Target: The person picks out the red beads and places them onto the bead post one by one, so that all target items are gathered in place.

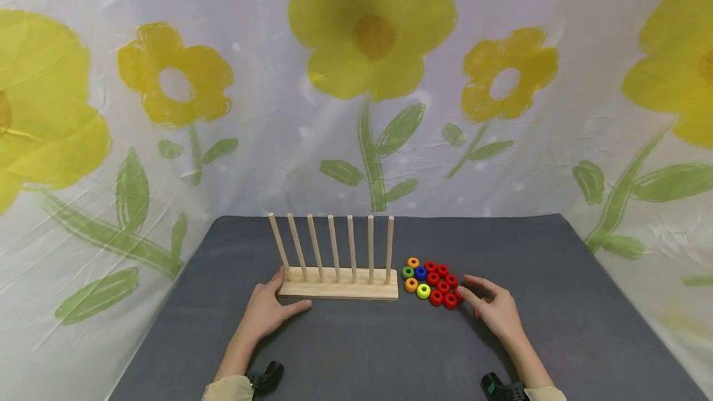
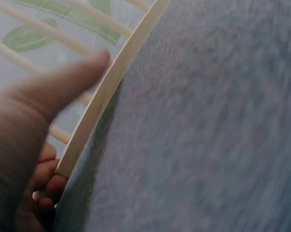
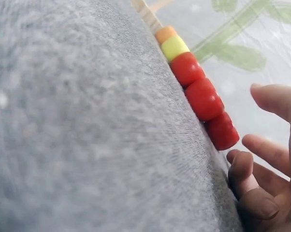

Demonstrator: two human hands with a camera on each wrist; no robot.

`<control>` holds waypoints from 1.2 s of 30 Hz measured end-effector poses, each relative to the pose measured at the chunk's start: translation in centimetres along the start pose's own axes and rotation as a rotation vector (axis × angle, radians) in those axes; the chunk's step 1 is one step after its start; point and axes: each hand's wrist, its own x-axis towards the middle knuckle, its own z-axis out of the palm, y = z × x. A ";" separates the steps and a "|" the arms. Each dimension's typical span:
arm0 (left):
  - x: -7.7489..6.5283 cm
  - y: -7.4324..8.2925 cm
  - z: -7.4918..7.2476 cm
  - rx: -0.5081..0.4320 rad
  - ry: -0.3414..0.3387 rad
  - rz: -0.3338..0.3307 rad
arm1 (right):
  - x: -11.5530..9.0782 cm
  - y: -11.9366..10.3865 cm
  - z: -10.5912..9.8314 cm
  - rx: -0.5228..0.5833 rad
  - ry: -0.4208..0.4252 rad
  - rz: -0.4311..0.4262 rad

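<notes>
A pale wooden peg rack (image 1: 340,290) with a row of several upright pegs stands on the grey cloth. At its left end is my left hand (image 1: 264,312), thumb spread out along the front and fingertips right at the end of the base. In the left wrist view the base (image 2: 98,99) runs beside the thumb (image 2: 75,82). To the right of the rack lies a flat cluster of ring beads, mostly red beads (image 1: 436,297). My right hand (image 1: 496,311) is at the cluster's right edge, thumb and fingers apart, fingertips close to the outermost red bead (image 3: 223,131).
Beside the red beads lie a blue bead (image 1: 420,273), a green bead (image 1: 408,273), a yellow bead (image 1: 423,291) and two orange beads (image 1: 411,284). A grey-clothed table (image 1: 367,351) reaches back to a flower-printed curtain (image 1: 267,141).
</notes>
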 end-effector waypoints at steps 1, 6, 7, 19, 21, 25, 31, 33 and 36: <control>0.0 0.1 0.1 0.007 0.002 0.004 | 0.0 0.0 -0.1 -0.004 -0.003 -0.008; 0.1 0.4 0.5 0.045 0.051 0.031 | 0.1 0.2 -0.7 -0.004 -0.026 -0.046; 0.1 0.4 0.5 0.052 0.063 0.029 | 0.2 0.2 -0.8 -0.003 -0.036 -0.053; -0.2 0.4 0.7 0.086 0.136 0.034 | 0.4 0.9 -0.3 -0.031 -0.070 -0.102; -0.3 0.4 0.8 0.091 0.141 0.033 | 0.4 1.0 -0.2 -0.038 -0.063 -0.100; -0.6 0.5 1.0 0.106 0.151 0.031 | 0.3 1.2 0.0 -0.042 -0.051 -0.097; -0.9 0.9 1.3 0.145 0.172 0.032 | 0.3 1.2 0.0 -0.035 -0.046 -0.107; -1.1 1.2 1.4 0.154 0.173 0.030 | 0.3 1.3 0.0 -0.038 -0.047 -0.112; -1.3 1.3 1.4 0.147 0.162 0.021 | 0.3 1.3 0.1 -0.042 -0.046 -0.106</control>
